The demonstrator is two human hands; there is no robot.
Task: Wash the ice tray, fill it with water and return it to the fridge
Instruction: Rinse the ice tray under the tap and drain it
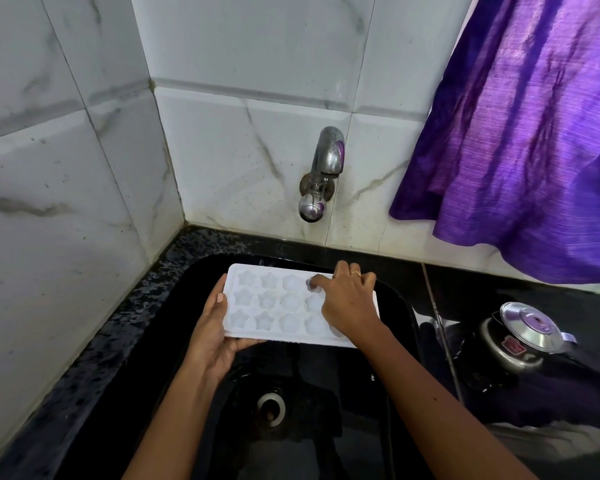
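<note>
A white ice tray (274, 303) with star-shaped and round cups is held level over the black sink (395, 306). My left hand (215, 327) grips the tray's left end, thumb on the top rim and fingers underneath. My right hand (347, 299) lies over the tray's right part, its fingertips pressed into a cup in the far row. A ring shows on one finger. The steel tap (323, 171) sticks out of the tiled wall above the tray, and no water runs from it.
The sink drain (271, 408) lies below the tray. A steel pressure cooker (523, 337) stands on the black counter at the right. A purple curtain (520, 133) hangs at the upper right. White marble tiles form a corner at the left.
</note>
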